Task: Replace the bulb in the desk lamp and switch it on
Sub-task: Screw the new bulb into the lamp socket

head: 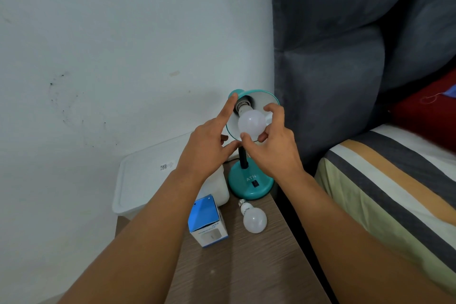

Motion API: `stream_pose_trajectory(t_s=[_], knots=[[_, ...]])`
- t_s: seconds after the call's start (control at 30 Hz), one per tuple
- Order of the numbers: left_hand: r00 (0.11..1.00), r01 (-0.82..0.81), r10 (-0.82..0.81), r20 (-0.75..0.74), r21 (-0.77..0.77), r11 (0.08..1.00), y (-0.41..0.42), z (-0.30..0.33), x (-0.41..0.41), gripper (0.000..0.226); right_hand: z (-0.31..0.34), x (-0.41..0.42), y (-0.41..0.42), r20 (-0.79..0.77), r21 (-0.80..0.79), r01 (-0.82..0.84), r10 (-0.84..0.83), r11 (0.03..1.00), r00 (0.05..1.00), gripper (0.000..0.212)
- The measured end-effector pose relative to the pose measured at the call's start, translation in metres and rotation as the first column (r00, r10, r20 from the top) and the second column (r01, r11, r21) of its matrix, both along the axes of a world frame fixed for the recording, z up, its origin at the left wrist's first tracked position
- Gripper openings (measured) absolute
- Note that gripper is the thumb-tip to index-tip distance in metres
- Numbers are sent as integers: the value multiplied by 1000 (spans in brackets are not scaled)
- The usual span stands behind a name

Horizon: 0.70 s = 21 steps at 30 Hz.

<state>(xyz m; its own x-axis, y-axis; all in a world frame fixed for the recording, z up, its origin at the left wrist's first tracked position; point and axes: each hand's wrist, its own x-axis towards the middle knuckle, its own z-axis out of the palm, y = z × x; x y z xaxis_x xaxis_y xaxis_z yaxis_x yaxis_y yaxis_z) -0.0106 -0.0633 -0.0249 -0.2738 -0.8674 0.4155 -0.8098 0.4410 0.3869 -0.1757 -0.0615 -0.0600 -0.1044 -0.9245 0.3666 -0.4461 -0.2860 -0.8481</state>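
A teal desk lamp stands on the wooden bedside table, its shade (269, 98) tilted toward me and its round base (249, 184) carrying a black switch (256, 183). A white bulb (251, 123) sits in the shade's socket. My right hand (271, 145) curls its fingers and thumb round that bulb. My left hand (209, 140) is spread, its index finger stretched up against the shade's left rim and its thumb near the lamp's neck. A second white bulb (254, 219) lies loose on the table in front of the base.
A blue and white bulb box (206, 222) stands left of the loose bulb. A white plastic container (217, 187) and a clear lidded bin (143, 175) sit behind it. A grey padded headboard (333, 69) and a striped bed (385, 187) border the table's (246, 266) right side.
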Motion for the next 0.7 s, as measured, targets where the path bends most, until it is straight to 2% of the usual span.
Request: stream_pose_trajectory(t_s=[0.13,0.27,0.37,0.53,0.7], knots=[[1000,7,-7,8,-8,1000,-1,-1,1,96,3,1,1,25,39,29,-30,999,999,54],[1000,-5,5,7,-2,1000,1,-1,-1,97,5,0,2,64,48,35,-38,998,997,61],[1000,1,-1,-7,-5,1000,1,-1,-1,95,4,-2,4,36,26,3,-4,1000,999,70],[1000,-15,15,-3,12,1000,0,-1,0,96,4,0,3,4,56,5,-5,998,1000,57],[1000,-4,4,22,-4,1000,0,-1,0,97,5,-1,2,35,72,45,-47,996,998,57]])
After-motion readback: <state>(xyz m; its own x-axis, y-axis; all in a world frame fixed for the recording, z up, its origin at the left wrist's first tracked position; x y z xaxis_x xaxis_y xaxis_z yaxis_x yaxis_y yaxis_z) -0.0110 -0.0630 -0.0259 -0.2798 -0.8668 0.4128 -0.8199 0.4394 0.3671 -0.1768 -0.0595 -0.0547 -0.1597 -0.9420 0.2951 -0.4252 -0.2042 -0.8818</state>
